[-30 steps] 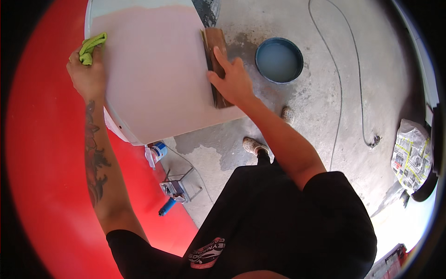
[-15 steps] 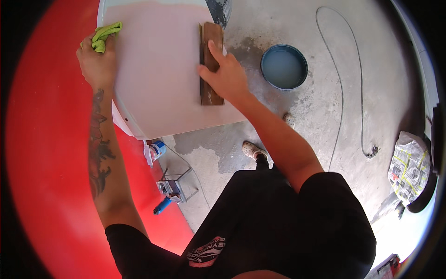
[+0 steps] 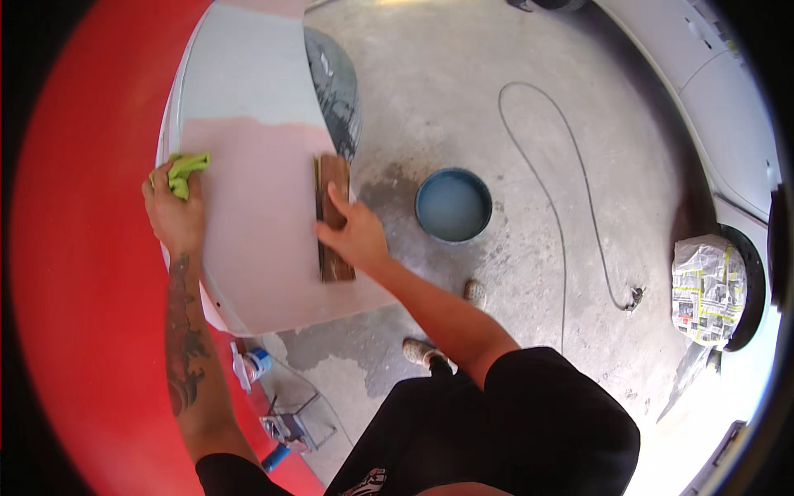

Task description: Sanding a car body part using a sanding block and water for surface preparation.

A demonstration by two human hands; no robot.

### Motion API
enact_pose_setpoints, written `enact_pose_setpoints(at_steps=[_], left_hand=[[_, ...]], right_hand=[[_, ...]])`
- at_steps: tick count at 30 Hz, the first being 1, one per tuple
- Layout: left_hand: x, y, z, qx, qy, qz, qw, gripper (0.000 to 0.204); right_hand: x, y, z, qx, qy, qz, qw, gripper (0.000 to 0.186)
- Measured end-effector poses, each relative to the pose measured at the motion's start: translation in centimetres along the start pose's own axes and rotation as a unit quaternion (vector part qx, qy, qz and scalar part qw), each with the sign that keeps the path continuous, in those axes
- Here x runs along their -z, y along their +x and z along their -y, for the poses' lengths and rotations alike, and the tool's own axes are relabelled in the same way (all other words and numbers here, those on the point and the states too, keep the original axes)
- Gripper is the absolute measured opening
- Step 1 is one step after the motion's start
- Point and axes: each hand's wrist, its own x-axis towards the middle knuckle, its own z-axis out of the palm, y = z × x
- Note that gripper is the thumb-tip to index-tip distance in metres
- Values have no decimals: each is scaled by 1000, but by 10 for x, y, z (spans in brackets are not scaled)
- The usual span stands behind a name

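Observation:
A curved panel (image 3: 256, 198) with pink coating and a pale upper band spans the upper middle. My left hand (image 3: 175, 217) is closed round a green cloth (image 3: 190, 165) at the panel's left edge. My right hand (image 3: 357, 236) grips a long brown wooden block (image 3: 335, 174) lying lengthwise on the panel near its right side, thumb and fingers spread along it. What is under the block is hidden. Just right of the panel, on the wet concrete, stands a round blue tub (image 3: 453, 204) with cloudy liquid.
A red vehicle body (image 3: 91, 248) fills the left. Below the panel are a can (image 3: 256, 364) and a metal stand (image 3: 298, 422). A looped cable (image 3: 591, 207) lies on the floor. A white car (image 3: 711, 99) with a paper-covered wheel (image 3: 707, 289) stands right.
The view has shifted, bringing more of the panel's upper part and the white car into sight. My right hand and block moved slightly relative to the panel; my left hand still holds the cloth.

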Motion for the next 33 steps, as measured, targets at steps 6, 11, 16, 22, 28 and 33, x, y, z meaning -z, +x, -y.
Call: enact_pose_setpoints(at_steps=[6,11,16,22,28,33], left_hand=[[12,-11,-6,4,-35,-8,999,35],[7,-3,-24,-8,-45,-9,999,34],[4,-5,-6,3,-58,-5,998,34],[19,-7,-12,-4,-57,-17,998,33],[14,-3,-33,10,-72,-8,997,42],[18,-8,-15,-2,-91,-12,996,42]], right_hand=[[16,-84,-9,-51,-47,46,997,81],[-3,55,27,-59,16,-73,995,77],[6,-45,-3,-43,43,6,998,74],[8,-93,-11,-17,18,8,1000,76],[-12,45,26,2,52,-86,995,69],[12,-107,-11,-10,19,35,999,78]])
